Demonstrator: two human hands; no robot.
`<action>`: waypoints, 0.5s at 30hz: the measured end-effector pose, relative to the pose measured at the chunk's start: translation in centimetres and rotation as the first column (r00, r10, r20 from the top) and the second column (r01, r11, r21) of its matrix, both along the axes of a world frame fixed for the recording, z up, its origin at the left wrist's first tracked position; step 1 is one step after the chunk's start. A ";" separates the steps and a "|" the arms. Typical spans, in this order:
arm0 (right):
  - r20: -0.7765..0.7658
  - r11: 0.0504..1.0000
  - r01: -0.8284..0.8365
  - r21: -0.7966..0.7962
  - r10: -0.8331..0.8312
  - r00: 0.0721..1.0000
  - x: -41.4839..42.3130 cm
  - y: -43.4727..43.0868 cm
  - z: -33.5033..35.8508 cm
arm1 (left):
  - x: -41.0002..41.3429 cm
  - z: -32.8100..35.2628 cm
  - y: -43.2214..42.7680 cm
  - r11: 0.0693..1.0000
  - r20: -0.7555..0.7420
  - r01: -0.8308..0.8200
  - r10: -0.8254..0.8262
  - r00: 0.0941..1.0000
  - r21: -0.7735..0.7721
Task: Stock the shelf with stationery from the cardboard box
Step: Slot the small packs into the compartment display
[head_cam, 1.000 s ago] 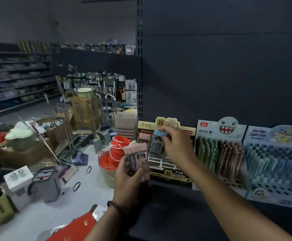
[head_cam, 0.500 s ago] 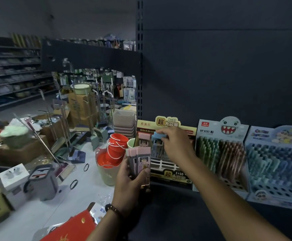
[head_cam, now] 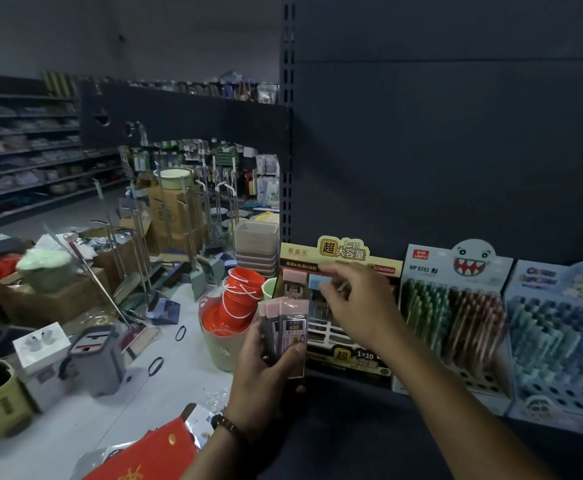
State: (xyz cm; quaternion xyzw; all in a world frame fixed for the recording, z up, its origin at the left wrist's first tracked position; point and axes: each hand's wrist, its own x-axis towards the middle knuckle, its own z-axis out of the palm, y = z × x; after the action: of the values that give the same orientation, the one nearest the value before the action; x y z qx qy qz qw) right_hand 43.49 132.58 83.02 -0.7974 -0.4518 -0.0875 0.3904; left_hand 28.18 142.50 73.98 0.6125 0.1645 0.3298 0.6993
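So the shelf (head_cam: 369,427) is dark and mostly bare, with the display box (head_cam: 343,251) standing on it at the left end, hard against the back panel, and the pen racks (head_cam: 453,323) just beside it on the right. The box is straight ahead of both hands, and its white slot grid looks mostly unfilled in front. The left hand (head_cam: 266,375) is wrapped around a stack (head_cam: 285,327) of pink-capped cases, held upright just in front of the box's left corner. The right hand (head_cam: 363,313) is the nearer one, already over the box, fingertips pinching a blue case (head_cam: 319,281) by its top, long axis vertical, right beside a pink case (head_cam: 294,280) sitting in the back row. Looks like it just needs to go straight down into its slot, then the right hand grabs the next one off the stack.
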 end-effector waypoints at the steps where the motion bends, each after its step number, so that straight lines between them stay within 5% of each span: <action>1: -0.050 0.998 -0.064 0.004 0.065 0.997 -0.3 -0.5 0.2 | 0.0 0.0 0.1 1.000 0.001 -0.005 0.005 1.000 0.012; 7: -0.240 0.965 -0.248 -0.091 0.220 0.945 -1.0 -1.2 -0.6 | -0.1 0.0 0.0 0.999 0.001 -0.008 0.008 1.000 0.042; 11: -0.292 0.968 -0.252 -0.002 0.241 0.926 -0.6 -0.8 -0.4 | 0.0 0.3 -0.2 0.997 0.046 -0.049 0.046 0.998 0.056; 15: -0.372 0.970 -0.193 0.145 0.234 0.898 0.4 -1.0 1.3 | 0.0 0.3 -0.2 0.991 0.117 -0.091 0.102 0.988 -0.093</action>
State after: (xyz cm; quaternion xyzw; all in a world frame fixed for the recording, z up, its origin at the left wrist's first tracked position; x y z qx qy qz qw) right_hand 43.86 131.59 84.30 -0.7230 -0.4457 0.0911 0.5198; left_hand 28.14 142.27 74.31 0.5513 0.1654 0.3927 0.7173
